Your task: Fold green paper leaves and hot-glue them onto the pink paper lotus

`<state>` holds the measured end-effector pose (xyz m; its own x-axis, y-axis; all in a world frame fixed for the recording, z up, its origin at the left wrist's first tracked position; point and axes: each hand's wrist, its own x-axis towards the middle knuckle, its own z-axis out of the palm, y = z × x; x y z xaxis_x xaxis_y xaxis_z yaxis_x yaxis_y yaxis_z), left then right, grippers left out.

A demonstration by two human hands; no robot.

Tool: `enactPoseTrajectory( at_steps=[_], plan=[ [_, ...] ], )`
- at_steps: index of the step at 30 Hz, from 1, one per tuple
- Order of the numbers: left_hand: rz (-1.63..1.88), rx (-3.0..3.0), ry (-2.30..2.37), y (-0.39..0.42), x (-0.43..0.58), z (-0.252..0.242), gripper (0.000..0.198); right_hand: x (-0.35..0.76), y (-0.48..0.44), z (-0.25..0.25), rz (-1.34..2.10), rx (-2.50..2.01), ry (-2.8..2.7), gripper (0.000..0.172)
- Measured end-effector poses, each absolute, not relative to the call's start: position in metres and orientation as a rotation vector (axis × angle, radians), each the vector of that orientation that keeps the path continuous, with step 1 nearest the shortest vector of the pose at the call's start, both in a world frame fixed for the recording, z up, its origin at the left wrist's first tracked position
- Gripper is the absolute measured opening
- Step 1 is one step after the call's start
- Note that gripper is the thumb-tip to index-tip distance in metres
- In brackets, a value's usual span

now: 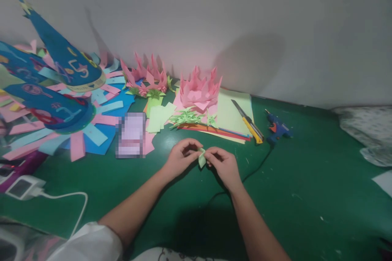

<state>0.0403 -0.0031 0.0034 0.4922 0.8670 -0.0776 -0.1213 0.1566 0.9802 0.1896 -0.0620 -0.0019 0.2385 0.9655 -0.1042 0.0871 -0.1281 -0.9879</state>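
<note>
A small piece of folded light-green paper [201, 158] is held between both hands above the green table. My left hand [183, 156] pinches its left edge with thumb and fingertips. On the other side, my right hand [223, 164] grips its right edge the same way. Just beyond the hands lie several folded green paper pieces [187, 117] with pointed tips. Behind them stands a pink paper flower [198, 89] with upright petals. Loose pale-green paper slips [159, 118] lie to the left of these pieces.
A yellow utility knife [251, 125] rests on stacked coloured paper [235, 106]. Right of it lies a blue glue gun [278, 127], its cord trailing toward my right arm. A phone [131, 135], blue cone hats [65, 49] and a white charger [24, 187] are on the left.
</note>
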Motion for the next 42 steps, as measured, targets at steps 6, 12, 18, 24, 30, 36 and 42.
enactPoseTrajectory(
  at_steps=[6, 12, 18, 24, 30, 36, 42],
  plan=[
    [0.793, 1.153, 0.724, -0.006, 0.041, 0.003, 0.027, 0.188, -0.063, 0.001, 1.04, -1.451, -1.069, 0.019],
    [0.774, 1.165, 0.694, -0.007, 0.04, 0.004, 0.028, 0.188, -0.062, 0.003, 1.029, -1.448, -1.079, 0.021],
    [0.785, 1.147, 0.719, -0.006, 0.039, 0.006, 0.026, 0.19, -0.062, 0.0, 0.987, -1.516, -1.02, 0.02],
    [0.764, 1.112, 0.803, -0.008, 0.043, 0.003, 0.032, 0.184, -0.062, -0.001, 0.745, -1.618, -1.077, 0.018],
    [0.818, 1.107, 0.878, -0.007, 0.045, -0.002, 0.031, 0.178, -0.064, 0.001, 0.706, -1.622, -1.216, 0.014],
    [0.811, 1.165, 0.904, -0.005, 0.042, -0.002, 0.028, 0.176, -0.066, 0.004, 0.619, -1.639, -1.344, 0.011],
    [0.831, 1.23, 0.905, -0.004, 0.039, 0.001, 0.02, 0.175, -0.066, 0.002, 0.647, -1.603, -1.426, 0.011]
  ],
)
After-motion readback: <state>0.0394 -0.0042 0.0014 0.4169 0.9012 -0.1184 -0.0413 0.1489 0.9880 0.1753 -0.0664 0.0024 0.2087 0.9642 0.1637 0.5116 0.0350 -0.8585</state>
